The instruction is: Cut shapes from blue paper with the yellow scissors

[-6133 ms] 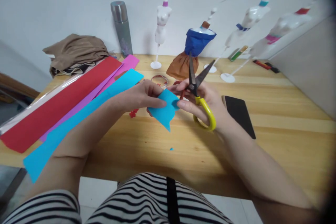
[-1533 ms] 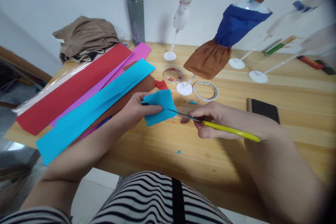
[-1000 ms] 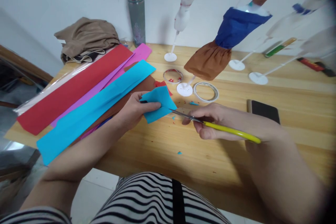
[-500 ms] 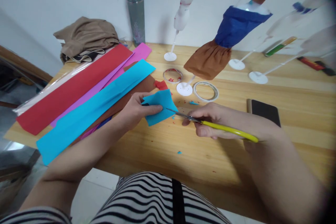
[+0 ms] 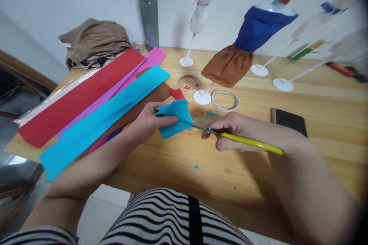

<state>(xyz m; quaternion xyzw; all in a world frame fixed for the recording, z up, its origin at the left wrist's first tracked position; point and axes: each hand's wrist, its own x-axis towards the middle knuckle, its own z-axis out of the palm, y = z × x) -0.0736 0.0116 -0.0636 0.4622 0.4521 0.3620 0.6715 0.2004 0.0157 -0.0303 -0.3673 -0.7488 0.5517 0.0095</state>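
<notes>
At frame centre, small bright-blue paper piece (image 5: 178, 111) pinched between thumb and fingers of left hand (image 5: 153, 119); right of it, right hand (image 5: 240, 130) curled round yellow-handled metal scissors (image 5: 247, 141), blades (image 5: 198, 126) overlapping paper's right side.

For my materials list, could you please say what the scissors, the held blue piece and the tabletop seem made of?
Scissors: blades likely metal, from their grey sheen; glossy yellow handle, probably plastic.
Held blue piece: matte, crisp-edged and creased; paper or thin cloth.
Tabletop: satin wood or wood-look, showing pale grain.
</notes>
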